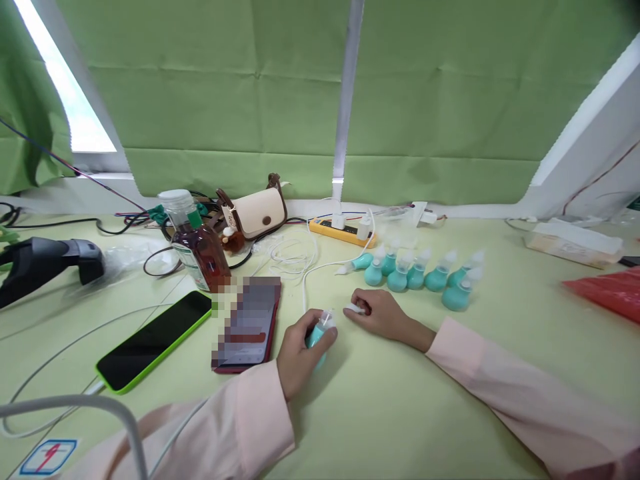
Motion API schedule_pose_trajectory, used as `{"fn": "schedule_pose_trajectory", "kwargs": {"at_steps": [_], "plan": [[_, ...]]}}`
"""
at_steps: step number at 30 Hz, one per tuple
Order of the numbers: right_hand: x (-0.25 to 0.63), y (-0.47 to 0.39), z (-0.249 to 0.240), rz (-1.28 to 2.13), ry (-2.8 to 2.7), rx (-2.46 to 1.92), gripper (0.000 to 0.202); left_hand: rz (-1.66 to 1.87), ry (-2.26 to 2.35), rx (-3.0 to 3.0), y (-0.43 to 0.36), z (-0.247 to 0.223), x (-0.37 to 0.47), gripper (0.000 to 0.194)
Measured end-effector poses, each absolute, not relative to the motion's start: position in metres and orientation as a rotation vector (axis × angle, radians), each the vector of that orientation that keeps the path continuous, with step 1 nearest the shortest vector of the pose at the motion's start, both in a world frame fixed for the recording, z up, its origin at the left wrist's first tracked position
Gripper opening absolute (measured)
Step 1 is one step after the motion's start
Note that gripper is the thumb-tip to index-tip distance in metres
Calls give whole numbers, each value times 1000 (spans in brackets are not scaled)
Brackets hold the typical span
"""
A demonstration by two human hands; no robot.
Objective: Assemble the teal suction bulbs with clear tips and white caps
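My left hand (300,350) is wrapped round a teal squeeze-bulb nasal aspirator (316,333), its clear neck pointing up and away from me. Close by on the right, my right hand (377,313) pinches a small whitish translucent tip (356,308) between thumb and fingers, apart from the bulb. Beyond the right hand stand several teal bulb aspirators (399,277) with pale pointed tips, grouped in uneven rows. One more aspirator (357,263) lies on its side at the group's left end, its tip pointing left.
Left of my left hand lie a phone in a red case (247,327) and a green-cased phone (155,341). Behind them stand a bottle of dark liquid (200,253) and a cream bag (257,212). A yellow power strip (343,233) with white cables lies near the wall. Red plastic (610,293) is at right.
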State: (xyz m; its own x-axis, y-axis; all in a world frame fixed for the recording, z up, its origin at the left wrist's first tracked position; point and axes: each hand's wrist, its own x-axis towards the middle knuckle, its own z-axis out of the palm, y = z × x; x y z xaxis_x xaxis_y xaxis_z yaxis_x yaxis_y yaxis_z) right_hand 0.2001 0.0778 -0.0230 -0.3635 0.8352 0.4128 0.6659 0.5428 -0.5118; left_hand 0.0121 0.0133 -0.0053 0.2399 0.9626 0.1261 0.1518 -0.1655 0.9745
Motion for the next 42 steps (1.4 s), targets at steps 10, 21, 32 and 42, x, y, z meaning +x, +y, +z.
{"fn": "schedule_pose_trajectory", "kwargs": {"at_steps": [10,21,32,42], "plan": [[200,76,-25,165,-2276,-991,11,1028,1105,1604,14,-9,13,21],[199,81,-27,108,-2241,-771,11,1029,1122,1626,13,-8,14,24],[172,21,-7,486,-1978,-676,7,1045,1112,1716,10,-6,13,27],[168,23,-15,617,-1796,-655,9,1012,1133,1897,4,-2,13,20]]}}
